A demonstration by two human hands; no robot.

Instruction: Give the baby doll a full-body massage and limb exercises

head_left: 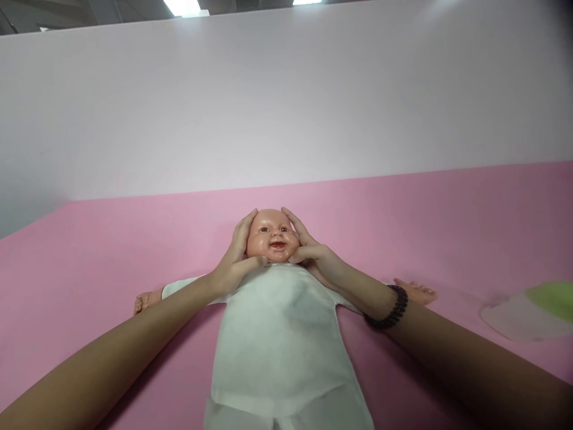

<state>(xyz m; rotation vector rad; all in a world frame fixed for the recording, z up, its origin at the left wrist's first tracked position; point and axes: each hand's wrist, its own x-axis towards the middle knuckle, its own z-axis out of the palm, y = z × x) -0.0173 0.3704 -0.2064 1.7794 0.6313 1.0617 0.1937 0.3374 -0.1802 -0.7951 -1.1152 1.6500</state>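
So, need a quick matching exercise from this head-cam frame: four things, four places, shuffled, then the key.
Things
1. Dark beaded bracelet
2. Doll's head
3. White garment
4. Pale pad with a green patch

Places
A. On the pink surface, right of the doll
B. Cupped between the left hand and the right hand
C. On the right wrist
D. Below the doll's head

Pairs: 1-C, 2-B, 3-D, 4-A
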